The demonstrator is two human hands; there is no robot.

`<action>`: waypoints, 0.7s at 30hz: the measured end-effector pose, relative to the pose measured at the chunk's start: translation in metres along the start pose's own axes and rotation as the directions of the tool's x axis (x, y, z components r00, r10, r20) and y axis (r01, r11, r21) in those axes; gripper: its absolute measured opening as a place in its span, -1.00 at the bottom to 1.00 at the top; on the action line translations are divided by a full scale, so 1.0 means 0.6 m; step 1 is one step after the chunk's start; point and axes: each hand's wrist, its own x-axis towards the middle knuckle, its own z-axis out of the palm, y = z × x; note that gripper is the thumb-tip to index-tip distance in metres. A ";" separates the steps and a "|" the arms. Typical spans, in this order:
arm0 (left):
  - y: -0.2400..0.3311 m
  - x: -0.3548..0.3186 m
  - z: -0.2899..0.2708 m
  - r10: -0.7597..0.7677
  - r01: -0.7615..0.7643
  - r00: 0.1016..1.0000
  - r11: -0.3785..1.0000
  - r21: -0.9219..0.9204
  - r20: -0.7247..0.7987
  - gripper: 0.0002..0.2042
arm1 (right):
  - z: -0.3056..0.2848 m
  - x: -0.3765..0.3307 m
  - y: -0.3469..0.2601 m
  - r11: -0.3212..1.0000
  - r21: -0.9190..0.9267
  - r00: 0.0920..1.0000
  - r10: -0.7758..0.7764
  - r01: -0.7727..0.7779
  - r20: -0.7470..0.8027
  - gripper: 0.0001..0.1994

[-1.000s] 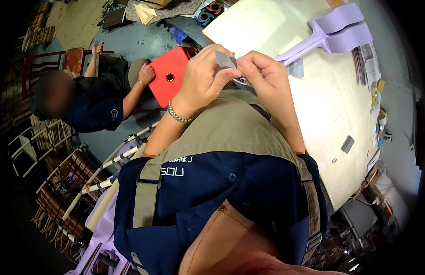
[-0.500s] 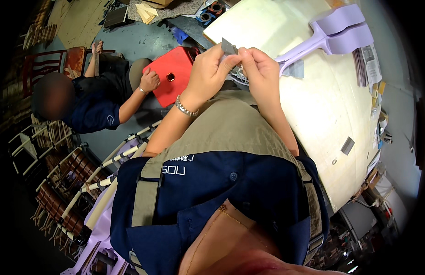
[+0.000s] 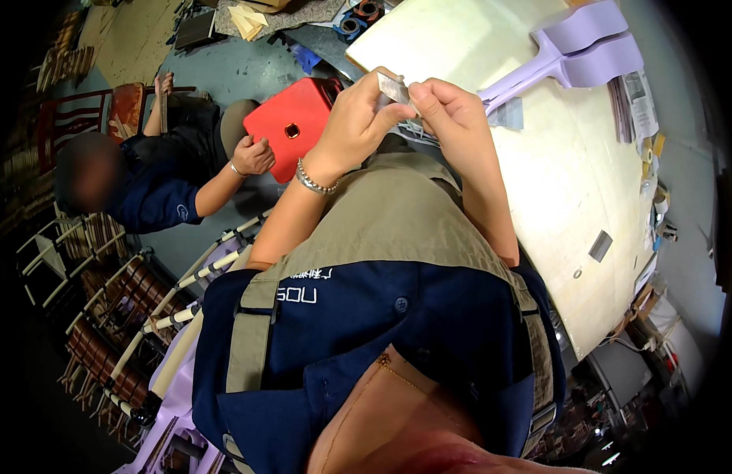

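Note:
Above my lap, my two hands meet at a small piece of sandpaper (image 3: 393, 88), grey on one face and pale on the other. My left hand (image 3: 360, 118) is closed around its lower part, the thumb pressed along it. At the sheet's right edge my right hand (image 3: 451, 117) pinches with thumb and fingers. Just right of that hand lies a lavender guitar-shaped piece (image 3: 591, 67) on the pale worktable (image 3: 555, 205), its long narrow end running behind my fingers. A translucent grey sheet (image 3: 508, 116) rests on the table by that narrow end.
A dark grey rectangle (image 3: 600, 246) and a small ring (image 3: 578, 274) lie on the table. A seated co-worker (image 3: 157, 182) is at the left, one hand by a red box-like thing (image 3: 291, 130). Racks with pale tubes (image 3: 176, 316) stand at lower left.
The sandpaper has turned from its grey face to its pale face between my hands. My right hand has shifted slightly right. The co-worker's near hand has moved slightly down.

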 end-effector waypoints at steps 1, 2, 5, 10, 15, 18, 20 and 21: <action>-0.001 -0.002 -0.002 0.015 -0.015 1.000 1.000 0.005 0.010 -0.62 | 0.001 -0.003 -0.004 1.000 -0.002 1.000 0.001 -0.001 -0.003 -0.73; -0.001 -0.003 -0.003 0.018 -0.018 1.000 1.000 0.005 0.013 -0.61 | 0.003 -0.005 -0.006 1.000 -0.005 1.000 -0.009 0.009 -0.001 -0.73; 0.000 -0.004 -0.005 0.035 -0.035 0.999 0.999 0.014 0.016 -0.60 | 0.006 -0.008 -0.011 0.999 -0.018 1.000 -0.028 0.028 0.001 -0.73; 0.004 -0.003 -0.006 0.060 -0.060 0.998 0.998 0.022 0.009 -0.61 | 0.008 -0.012 -0.014 0.999 -0.040 1.000 -0.017 0.016 -0.019 -0.72; 0.004 -0.003 -0.005 0.093 -0.092 0.996 0.996 0.009 -0.005 -0.63 | 0.009 -0.014 -0.017 0.998 -0.052 0.999 -0.025 0.024 -0.027 -0.71; 0.004 -0.003 -0.006 0.090 -0.090 0.996 0.996 0.016 0.000 -0.63 | 0.008 -0.014 -0.016 0.998 -0.059 0.999 -0.033 0.032 -0.023 -0.71; 0.004 -0.004 -0.006 0.086 -0.086 0.996 0.996 0.016 -0.001 -0.62 | 0.008 -0.014 -0.015 0.998 -0.054 0.999 -0.034 0.033 -0.021 -0.71; 0.005 -0.004 -0.006 0.084 -0.084 0.996 0.996 0.012 -0.004 -0.62 | 0.009 -0.014 -0.015 0.998 -0.049 0.999 -0.030 0.029 -0.022 -0.71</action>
